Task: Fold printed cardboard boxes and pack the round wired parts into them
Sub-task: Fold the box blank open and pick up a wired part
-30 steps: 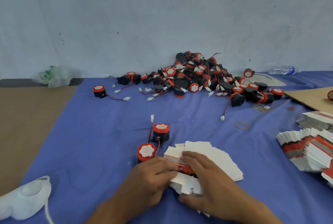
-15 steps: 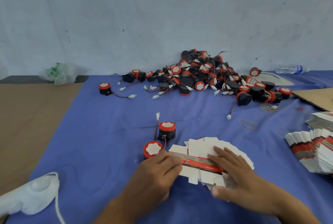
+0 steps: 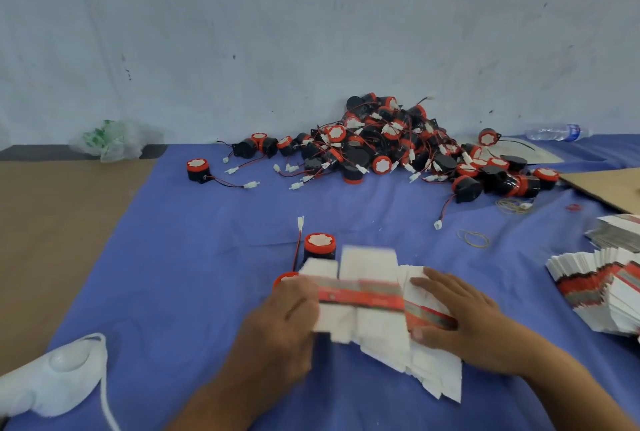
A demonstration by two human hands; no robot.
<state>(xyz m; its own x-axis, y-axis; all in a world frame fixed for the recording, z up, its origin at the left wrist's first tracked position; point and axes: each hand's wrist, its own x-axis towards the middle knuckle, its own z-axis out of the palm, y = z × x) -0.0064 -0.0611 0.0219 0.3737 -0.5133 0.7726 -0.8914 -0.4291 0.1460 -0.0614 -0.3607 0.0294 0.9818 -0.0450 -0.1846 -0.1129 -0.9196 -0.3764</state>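
Thin white card w/ a red printed band: my left hand [image 3: 280,313] pinches the top box blank [image 3: 360,299] by its left end, I think; it's blurred. Right hand [image 3: 460,319] lies flat, fingers straight, pressing the fanned stack of blanks [image 3: 429,371]. Risk: slick sheets cling, so two lift, or the fan slides. Flaps could knock the round wired part [image 3: 319,245] just behind, on soft blue cloth [image 3: 180,274].

Your box blank [image 3: 360,295] is white with a red-and-grey printed band. Round parts [image 3: 382,164]: black bodies, red rims, white tops, red-black wires. Cloth [image 3: 194,257] is blue. Side stack [image 3: 595,288]: white, red, grey.
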